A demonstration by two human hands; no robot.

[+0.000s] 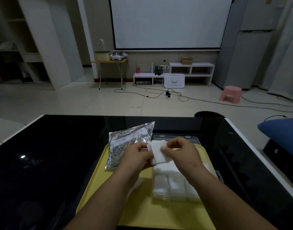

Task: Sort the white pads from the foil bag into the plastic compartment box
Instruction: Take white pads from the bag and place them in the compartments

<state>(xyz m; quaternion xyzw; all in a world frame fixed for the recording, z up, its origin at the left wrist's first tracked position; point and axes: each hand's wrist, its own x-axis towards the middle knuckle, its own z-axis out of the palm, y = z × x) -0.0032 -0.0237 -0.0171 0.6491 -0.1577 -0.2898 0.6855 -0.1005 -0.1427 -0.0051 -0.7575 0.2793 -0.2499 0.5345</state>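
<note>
A small stack of white pads (157, 151) is held between both hands above the yellow tray (142, 209). My left hand (135, 156) grips the stack's left side. My right hand (179, 151) pinches the top pad with thumb and fingers. The crinkled foil bag (126, 143) lies at the tray's far left corner. The clear plastic compartment box (172, 185) sits on the tray under my right forearm, and the compartments I can see hold white pads. Its open lid (175, 138) lies flat beyond my hands.
The tray rests on a glossy black table (51, 163) with a white rim. A white pad (137, 185) lies on the tray under my left forearm. A blue cushion (281, 131) is off the table's right side.
</note>
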